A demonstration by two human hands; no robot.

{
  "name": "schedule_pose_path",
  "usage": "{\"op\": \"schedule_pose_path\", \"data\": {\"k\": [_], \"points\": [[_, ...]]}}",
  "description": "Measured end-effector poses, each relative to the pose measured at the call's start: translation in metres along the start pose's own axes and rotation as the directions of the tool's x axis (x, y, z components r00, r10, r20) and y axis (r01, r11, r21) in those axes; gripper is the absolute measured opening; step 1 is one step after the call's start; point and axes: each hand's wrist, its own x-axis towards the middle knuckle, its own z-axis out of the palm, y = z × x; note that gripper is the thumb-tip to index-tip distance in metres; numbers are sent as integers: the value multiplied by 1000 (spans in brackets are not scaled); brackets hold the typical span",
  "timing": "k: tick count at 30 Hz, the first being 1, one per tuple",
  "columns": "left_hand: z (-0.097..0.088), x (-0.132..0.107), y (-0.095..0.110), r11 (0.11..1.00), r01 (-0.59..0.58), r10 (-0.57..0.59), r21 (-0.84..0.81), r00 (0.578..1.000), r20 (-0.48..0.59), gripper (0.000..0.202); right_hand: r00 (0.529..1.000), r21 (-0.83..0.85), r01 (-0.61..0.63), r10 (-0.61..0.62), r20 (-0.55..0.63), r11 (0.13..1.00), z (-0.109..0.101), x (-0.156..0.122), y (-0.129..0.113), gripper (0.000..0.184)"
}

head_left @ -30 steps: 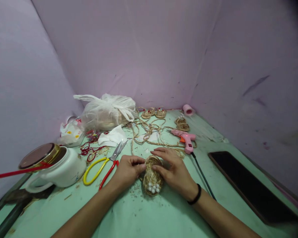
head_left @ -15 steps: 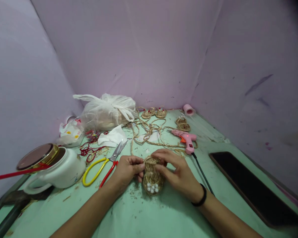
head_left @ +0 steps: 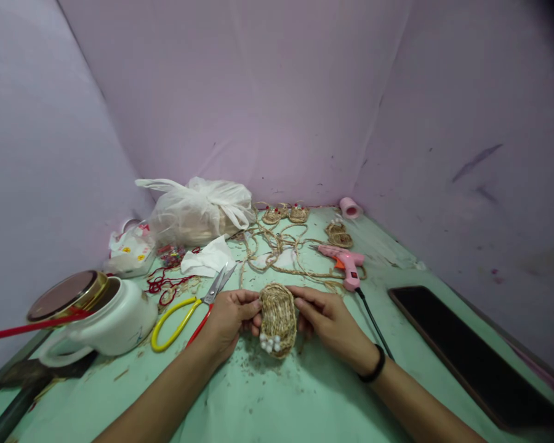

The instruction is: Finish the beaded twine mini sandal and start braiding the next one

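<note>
We hold the small oval piece woven of tan jute cord (head_left: pixel 277 317) between both hands, tilted up toward us. Our left hand (head_left: pixel 228 317) closes its fingers (head_left: pixel 252 303) on one long edge and our right hand (head_left: pixel 332 320) pinches the other. The cluster of white beads (head_left: pixel 270 344) sits just below our fingertips. We judge a light, even grip on both edges best, clear of the beads, so the weave keeps its shape.

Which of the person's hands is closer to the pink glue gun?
Right. The right hand sits just short of the pink glue gun, while the left hand is across the woven jute slipper, beside the scissors.
</note>
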Motion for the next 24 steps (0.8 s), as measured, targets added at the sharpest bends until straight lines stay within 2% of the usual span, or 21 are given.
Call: {"op": "schedule_pose_path", "data": {"k": [3, 5, 7, 11, 16, 20, 22, 24], "points": [[0, 0, 0, 1000, -2, 2, -12, 1000, 5, 30, 990, 233, -138, 129, 54, 963, 1, 1, -1, 31], [0, -1, 0, 1000, -4, 4, -17, 1000, 10, 31, 981, 362, -191, 168, 94, 913, 2, 1, 0, 35], [0, -3, 1, 1000, -6, 6, -20, 1000, 16, 32, 977, 430, -210, 180, 110, 878, 2, 1, 1, 35], [3, -6, 1, 1000, -18, 18, -23, 1000, 11, 32, 979, 464, -201, 187, 77, 863, 4, 1, 5, 31], [6, -4, 0, 998, -55, 54, -14, 997, -60, 30, 983, 446, -168, 181, 12, 879, 8, 1, 7, 28], [6, -2, -1, 997, -73, 72, -6, 992, -103, 28, 990, 417, -109, 136, -37, 902, 8, 0, 5, 34], [7, -2, -1, 997, -78, 77, 1, 991, -107, 27, 992, 292, -18, 53, -111, 956, 7, -1, 5, 40], [7, -3, -1, 997, -77, 79, 19, 992, -99, 25, 986, 66, 69, -58, -157, 995, 6, -2, 7, 36]]}}
